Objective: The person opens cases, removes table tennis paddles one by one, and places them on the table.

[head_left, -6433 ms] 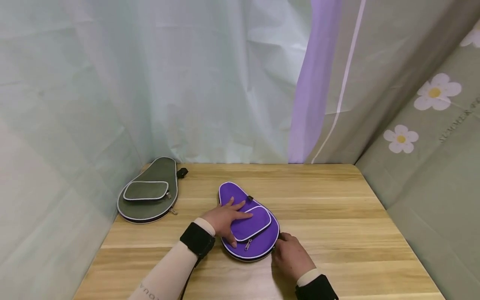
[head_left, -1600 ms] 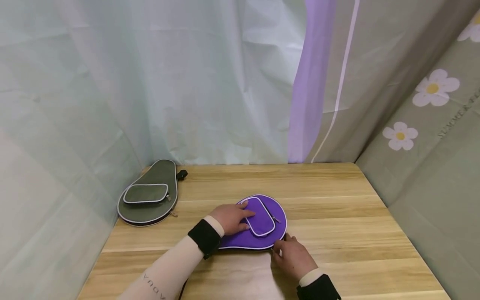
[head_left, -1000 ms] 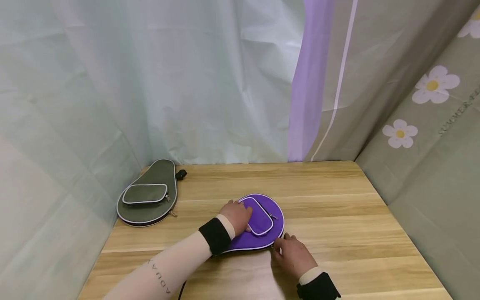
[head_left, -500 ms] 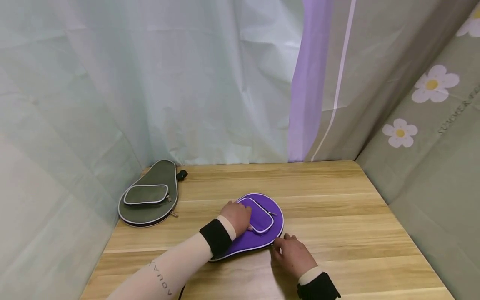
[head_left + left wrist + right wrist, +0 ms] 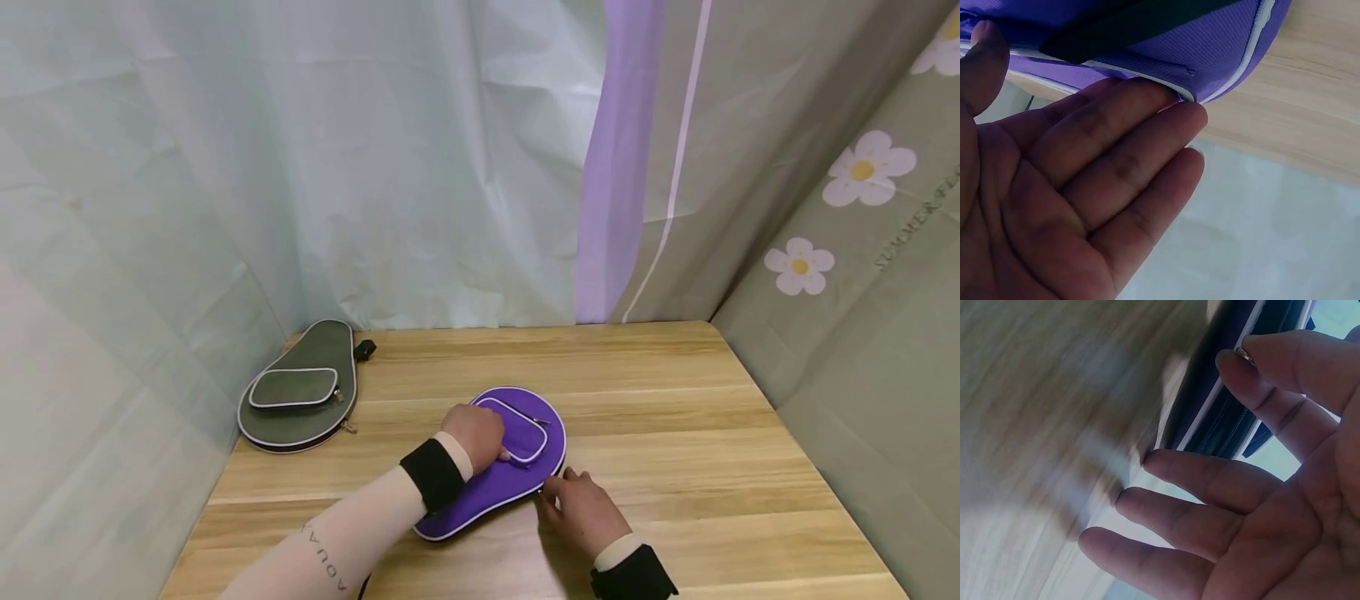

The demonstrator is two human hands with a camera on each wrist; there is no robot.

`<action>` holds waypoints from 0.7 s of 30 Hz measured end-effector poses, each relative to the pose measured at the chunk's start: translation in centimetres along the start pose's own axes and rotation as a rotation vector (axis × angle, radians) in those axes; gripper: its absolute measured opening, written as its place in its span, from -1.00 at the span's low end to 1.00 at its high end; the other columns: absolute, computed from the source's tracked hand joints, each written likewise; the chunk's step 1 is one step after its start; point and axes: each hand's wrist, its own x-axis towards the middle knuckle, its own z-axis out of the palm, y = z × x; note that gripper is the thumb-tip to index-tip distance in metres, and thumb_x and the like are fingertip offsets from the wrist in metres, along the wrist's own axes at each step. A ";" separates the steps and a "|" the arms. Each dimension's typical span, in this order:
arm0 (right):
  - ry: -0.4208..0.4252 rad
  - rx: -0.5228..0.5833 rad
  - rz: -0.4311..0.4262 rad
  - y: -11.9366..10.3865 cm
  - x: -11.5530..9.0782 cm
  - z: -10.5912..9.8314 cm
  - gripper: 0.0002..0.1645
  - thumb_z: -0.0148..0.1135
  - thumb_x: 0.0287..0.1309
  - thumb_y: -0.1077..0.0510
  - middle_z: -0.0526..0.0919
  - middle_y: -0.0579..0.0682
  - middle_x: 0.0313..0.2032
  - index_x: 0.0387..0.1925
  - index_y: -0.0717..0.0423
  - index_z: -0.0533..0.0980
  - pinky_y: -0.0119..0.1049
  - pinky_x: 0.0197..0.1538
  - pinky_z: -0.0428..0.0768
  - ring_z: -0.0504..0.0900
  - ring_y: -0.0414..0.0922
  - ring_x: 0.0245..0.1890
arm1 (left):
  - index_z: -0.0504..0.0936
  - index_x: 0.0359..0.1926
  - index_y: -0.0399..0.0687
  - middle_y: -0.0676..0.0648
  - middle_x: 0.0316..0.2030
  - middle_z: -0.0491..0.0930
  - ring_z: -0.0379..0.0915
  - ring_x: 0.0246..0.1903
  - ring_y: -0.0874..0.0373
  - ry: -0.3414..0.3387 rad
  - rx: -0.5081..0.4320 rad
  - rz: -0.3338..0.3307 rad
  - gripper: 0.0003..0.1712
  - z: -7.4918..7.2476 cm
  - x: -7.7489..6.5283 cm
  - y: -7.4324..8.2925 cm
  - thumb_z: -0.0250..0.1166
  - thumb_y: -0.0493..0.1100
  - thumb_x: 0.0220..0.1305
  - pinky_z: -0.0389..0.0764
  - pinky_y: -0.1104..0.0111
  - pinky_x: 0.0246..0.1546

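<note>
A purple table tennis bat case (image 5: pixel 517 480) with white piping lies on the table, its narrow end pointing toward the near left. My left hand (image 5: pixel 474 435) holds it across the raised front pocket (image 5: pixel 527 435), with the thumb on the near side. In the left wrist view, fingertips of the left hand (image 5: pixel 1085 181) meet the piped pocket edge, some tips hidden behind it. At the case's near right edge my right hand (image 5: pixel 588 515) pinches a small metal zipper pull (image 5: pixel 1244 356) between thumb and index finger. The other right fingers extend loosely beside the dark zipper side (image 5: pixel 1229 428).
A grey-green bat case (image 5: pixel 296 427) with a black strap (image 5: pixel 364 350) lies at the table's back left. Curtains (image 5: pixel 420 192) stand behind the wooden table (image 5: pixel 675 467), with a flowered curtain (image 5: pixel 862 333) along the right. A dark cord (image 5: pixel 364 585) hangs below my left sleeve.
The purple case has turned from narrow end away to narrow end near left. My left hand has shifted right over the pocket. The right hand stays at the case's near right edge.
</note>
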 end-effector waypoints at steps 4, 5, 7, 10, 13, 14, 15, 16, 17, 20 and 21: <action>0.013 0.033 -0.039 -0.3 0.0 -0.5 -0.61 0.50 0.44 -0.01 0.84 -0.04 -0.40 -0.50 -0.24 0.52 0.05 -0.26 0.74 0.87 0.25 -0.18 | 0.85 -0.35 0.08 0.05 -0.28 0.89 0.86 -0.24 0.15 0.007 0.032 -0.001 -0.46 0.1 -0.1 0.2 0.48 0.42 0.36 0.84 0.18 -0.28; 0.013 0.039 -0.041 -0.4 -0.1 -0.6 -0.61 0.50 0.45 -0.01 0.87 -0.04 -0.38 -0.50 -0.24 0.52 0.12 -0.21 0.78 0.88 0.29 -0.14 | 0.86 -0.35 0.09 0.05 -0.28 0.89 0.86 -0.24 0.15 0.007 0.042 0.002 -0.46 0.1 -0.1 0.2 0.47 0.43 0.36 0.84 0.19 -0.28; 0.008 0.042 -0.028 -0.3 -0.1 -0.4 -0.59 0.50 0.45 -0.04 0.91 -0.01 -0.34 -0.51 -0.27 0.50 0.23 -0.08 0.84 0.90 0.34 -0.01 | 0.87 -0.33 0.10 0.05 -0.28 0.89 0.84 -0.26 0.15 0.013 0.063 0.011 -0.44 0.2 -0.3 0.2 0.46 0.46 0.36 0.82 0.20 -0.27; -0.019 0.055 0.005 -0.8 -0.1 -0.8 -0.58 0.51 0.44 -0.02 0.93 0.08 -0.29 -0.51 -0.24 0.49 0.31 0.05 0.84 0.89 0.36 0.07 | 0.90 -0.14 0.12 0.01 -0.22 0.90 0.84 -0.19 0.07 0.031 0.050 0.027 -0.40 0.4 -0.8 -0.1 0.47 0.51 0.33 0.80 0.16 -0.15; -0.014 0.043 0.017 -0.7 -0.1 -0.8 -0.58 0.54 0.40 -0.03 0.92 0.09 -0.26 -0.52 -0.27 0.49 0.19 -0.04 0.84 0.90 0.30 -0.02 | 0.80 0.30 0.27 -0.09 0.22 0.84 0.79 0.20 -0.11 0.037 -0.040 0.065 -0.27 0.5 -1.3 -0.6 0.47 0.55 0.32 0.78 0.00 0.15; -0.012 0.034 0.020 -0.7 0.0 -0.8 -0.58 0.55 0.38 -0.02 0.90 0.08 -0.25 -0.52 -0.28 0.49 0.10 -0.13 0.82 0.89 0.26 -0.09 | 0.73 0.42 0.36 -0.13 0.39 0.75 0.71 0.36 -0.19 0.033 -0.084 0.089 -0.22 0.6 -1.4 -0.9 0.46 0.55 0.33 0.75 -0.08 0.27; -0.013 0.027 0.027 -0.6 0.1 -0.8 -0.58 0.56 0.37 -0.01 0.89 0.09 -0.22 -0.52 -0.29 0.49 0.03 -0.19 0.78 0.88 0.23 -0.14 | 0.64 0.52 0.46 -0.15 0.54 0.62 0.57 0.51 -0.26 0.025 -0.129 0.118 -0.19 0.7 -1.4 -1.2 0.46 0.54 0.34 0.70 -0.16 0.38; -0.013 0.009 0.025 -0.6 0.1 -0.9 -0.58 0.57 0.36 -0.02 0.88 0.04 -0.20 -0.52 -0.31 0.50 -0.06 -0.26 0.72 0.86 0.15 -0.20 | 0.57 0.59 0.55 -0.15 0.67 0.47 0.42 0.64 -0.32 0.014 -0.172 0.151 -0.18 0.8 -1.3 -1.5 0.45 0.51 0.38 0.63 -0.25 0.48; 0.000 -0.019 0.016 0.1 0.1 -0.1 -0.57 0.58 0.35 -0.04 0.87 -0.01 -0.20 -0.52 -0.34 0.48 -0.11 -0.27 0.70 0.85 0.09 -0.22 | 0.52 0.62 0.59 -0.14 0.75 0.34 0.28 0.72 -0.37 -0.001 -0.215 0.182 -0.19 1.0 -1.2 -1.9 0.43 0.48 0.43 0.55 -0.33 0.55; -0.004 -0.032 0.020 0.2 0.2 0.1 -0.57 0.61 0.31 -0.02 0.81 -0.05 -0.19 -0.52 -0.33 0.48 -0.11 -0.19 0.75 0.82 -0.01 -0.25 | 0.49 0.66 0.59 -0.12 0.83 0.18 0.05 0.80 -0.44 -0.043 -0.308 0.259 -0.26 1.9 -0.7 -2.9 0.39 0.36 0.55 0.35 -0.44 0.65; -0.005 -0.023 0.019 0.1 0.2 0.2 -0.57 0.62 0.30 0.00 0.83 -0.02 -0.16 -0.52 -0.31 0.49 -0.03 -0.08 0.81 0.85 0.02 -0.19 | 0.48 0.66 0.57 -0.12 0.83 0.17 0.03 0.80 -0.44 -0.055 -0.325 0.277 -0.28 2.2 -0.5 -3.2 0.37 0.33 0.58 0.32 -0.43 0.67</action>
